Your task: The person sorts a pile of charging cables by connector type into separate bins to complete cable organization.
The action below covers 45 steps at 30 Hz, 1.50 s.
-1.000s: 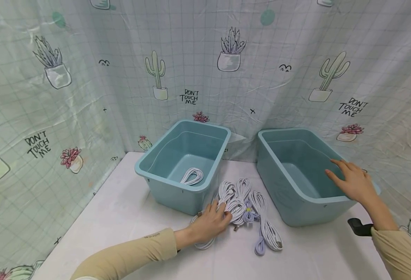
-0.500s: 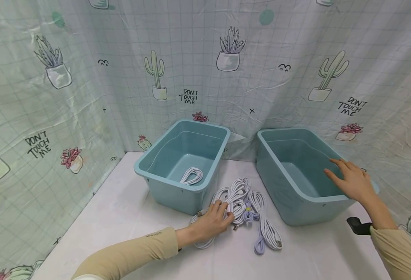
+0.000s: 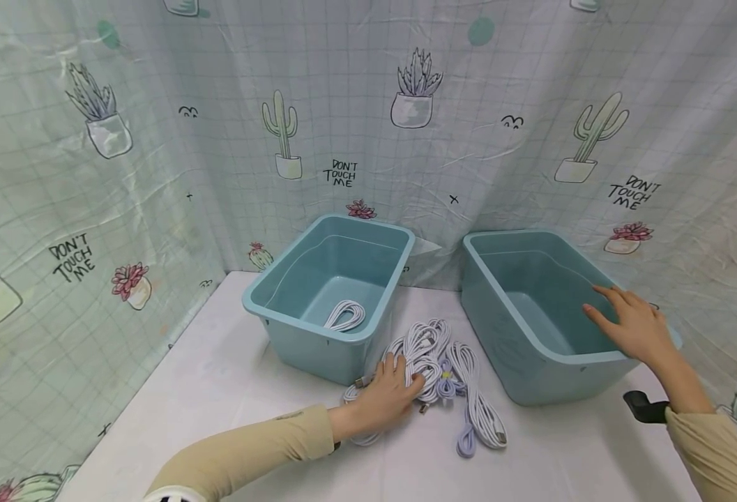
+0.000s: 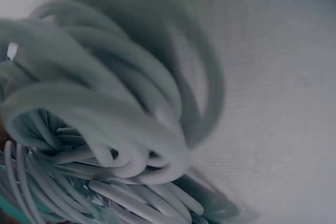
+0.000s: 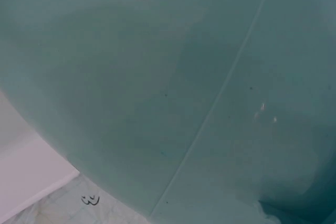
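Coiled white cables (image 3: 427,341) lie in a pile on the white table between two blue-green bins. My left hand (image 3: 385,399) is on the near side of this pile, its bent fingers and thumb around part of a white cable coil. Loops of white cable (image 4: 105,103) fill much of the left wrist view, close to the camera. My right hand (image 3: 634,328) lies over the right side of the right bin (image 3: 519,335), its fingers loosely spread above the inside. The smooth bin wall (image 5: 157,87) takes up most of the right wrist view.
Inside the left bin (image 3: 321,352) is one white cable coil (image 3: 345,316). A long white cable bundle (image 3: 477,401) with a lilac tie (image 3: 466,440) lies near the right bin. Purple cable ties (image 3: 446,383) sit amid the pile. A printed curtain (image 3: 368,139) stands behind the bins.
My left hand has moved slightly to the right and farther into the pile. The white coils by its fingers have shifted and spread. My right hand stays over the right bin.
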Each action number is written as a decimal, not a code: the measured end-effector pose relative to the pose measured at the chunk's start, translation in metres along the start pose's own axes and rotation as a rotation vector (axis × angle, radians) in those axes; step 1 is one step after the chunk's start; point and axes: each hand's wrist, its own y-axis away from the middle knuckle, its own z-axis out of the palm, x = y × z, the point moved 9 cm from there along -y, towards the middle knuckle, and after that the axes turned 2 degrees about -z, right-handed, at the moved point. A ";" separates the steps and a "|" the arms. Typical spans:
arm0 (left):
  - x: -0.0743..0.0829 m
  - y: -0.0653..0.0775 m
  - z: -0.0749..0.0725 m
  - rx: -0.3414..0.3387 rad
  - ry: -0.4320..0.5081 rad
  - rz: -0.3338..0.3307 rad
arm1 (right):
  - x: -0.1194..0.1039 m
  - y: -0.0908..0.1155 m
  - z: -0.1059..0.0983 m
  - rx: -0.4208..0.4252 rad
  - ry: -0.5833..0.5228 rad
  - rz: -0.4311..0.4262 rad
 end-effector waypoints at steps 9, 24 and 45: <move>0.001 -0.004 0.004 -0.020 -0.092 -0.017 | 0.001 0.000 0.000 0.001 0.005 -0.007; 0.002 -0.001 -0.001 0.033 -0.182 -0.016 | -0.001 -0.001 0.001 -0.002 0.010 -0.012; -0.011 -0.021 -0.045 0.210 -0.153 0.086 | 0.002 0.000 0.001 -0.002 0.007 -0.010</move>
